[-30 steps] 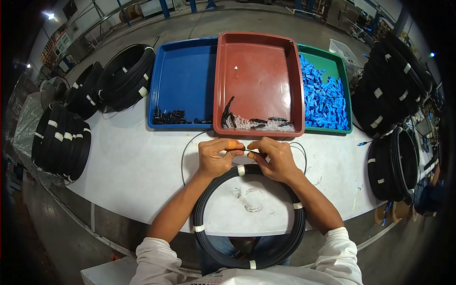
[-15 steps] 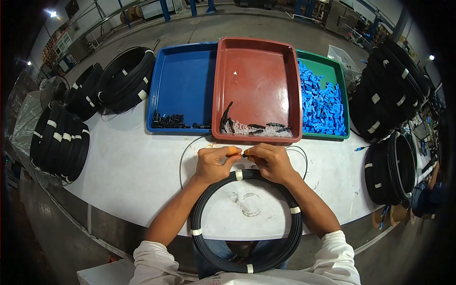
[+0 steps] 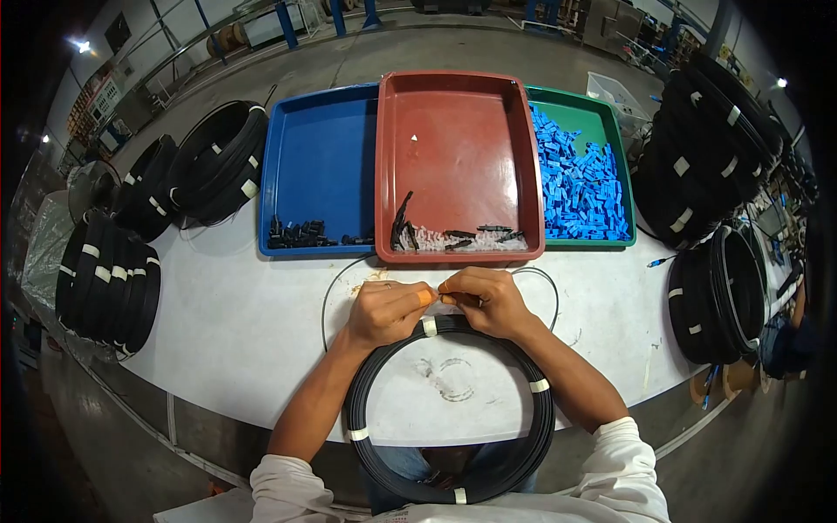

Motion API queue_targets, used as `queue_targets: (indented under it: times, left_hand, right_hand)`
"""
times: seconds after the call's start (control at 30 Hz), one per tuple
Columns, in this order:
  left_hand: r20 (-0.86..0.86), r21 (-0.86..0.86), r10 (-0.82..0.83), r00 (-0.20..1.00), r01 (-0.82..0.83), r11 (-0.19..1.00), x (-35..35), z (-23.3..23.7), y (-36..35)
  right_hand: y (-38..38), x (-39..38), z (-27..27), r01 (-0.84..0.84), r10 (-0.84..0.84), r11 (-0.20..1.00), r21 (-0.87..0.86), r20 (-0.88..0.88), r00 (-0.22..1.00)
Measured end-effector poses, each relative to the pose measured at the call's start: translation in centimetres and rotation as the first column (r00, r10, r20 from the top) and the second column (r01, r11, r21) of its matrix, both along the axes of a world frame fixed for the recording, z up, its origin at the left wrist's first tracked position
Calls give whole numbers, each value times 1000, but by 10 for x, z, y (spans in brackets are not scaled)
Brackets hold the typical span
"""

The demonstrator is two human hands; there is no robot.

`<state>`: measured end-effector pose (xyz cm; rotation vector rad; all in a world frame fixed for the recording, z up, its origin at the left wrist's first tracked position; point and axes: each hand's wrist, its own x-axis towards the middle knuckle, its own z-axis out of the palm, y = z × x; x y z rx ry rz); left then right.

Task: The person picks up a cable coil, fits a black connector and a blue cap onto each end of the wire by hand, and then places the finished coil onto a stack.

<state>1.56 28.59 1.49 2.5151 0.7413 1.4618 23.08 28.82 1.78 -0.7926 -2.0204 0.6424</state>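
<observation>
My left hand (image 3: 388, 311) and my right hand (image 3: 490, 301) meet fingertip to fingertip, just below the red tray. Both are closed in a pinch, with orange wraps on some fingers. What lies between the left fingertips is too small and covered to make out. A thin black cable (image 3: 556, 301) loops in behind my right hand, which seems to grip its end; another stretch of it curves past my left wrist. Below the hands lies a coil of black cable (image 3: 356, 401), bound with white tape, overhanging the table's front edge.
The red tray (image 3: 453, 166) holds small white and black parts, the blue tray (image 3: 318, 166) black parts, the green tray (image 3: 610, 131) many blue connectors. Taped cable coils (image 3: 109, 279) stand on the left of the white table (image 3: 218, 349); more coils (image 3: 706, 157) are stacked at right.
The small dark piece that showed between my fingertips is now hidden. My left hand has turned slightly, its fingers pressed closer to the right. The whole view has shifted a little.
</observation>
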Motion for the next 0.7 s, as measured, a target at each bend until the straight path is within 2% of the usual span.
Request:
queue_targets:
  times: [0.03,0.27,0.33,0.37,0.4,0.47,0.5,0.57,0.6,0.67,0.7]
  left_hand:
    - [-12,57,1,1000,-1,998,0,-1,0]
    - [-97,78,31,995,-23,997,-5,3,0]
    - [-194,-64,113,974,-128,990,-22,19,5]
    - [-158,-98,185,970,-202,975,-32,17,13]
    - [-123,-79,236,964,-247,966,-39,20,22]
    - [-164,-6,340,926,-346,938,-48,37,39]
    - [-164,-5,334,928,-339,941,-46,44,46]
    - [-359,-46,306,882,-344,938,-41,57,62]
    - [-363,-44,301,882,-339,940,-37,60,72]
    - [-600,136,160,784,-97,986,-25,62,91]
    - [-705,169,135,697,-20,985,-18,61,98]
  right_hand:
    - [-1,-1,2,2,-2,1000,-1,0,1000]
    - [0,2,5,-9,-3,997,82,141,990]
    - [0,4,7,1,-17,996,93,169,986]
    - [0,3,6,10,-31,994,110,191,981]
    - [0,3,5,20,-47,992,125,215,975]
    - [0,4,6,25,-52,992,121,225,973]
    - [0,5,5,20,-48,993,117,238,970]
    - [-1,5,5,23,-41,997,73,258,965]
    - [-1,5,5,28,-46,997,73,254,966]
    - [-1,6,5,35,-45,999,41,276,960]
    - [-2,6,5,39,-48,998,39,274,960]
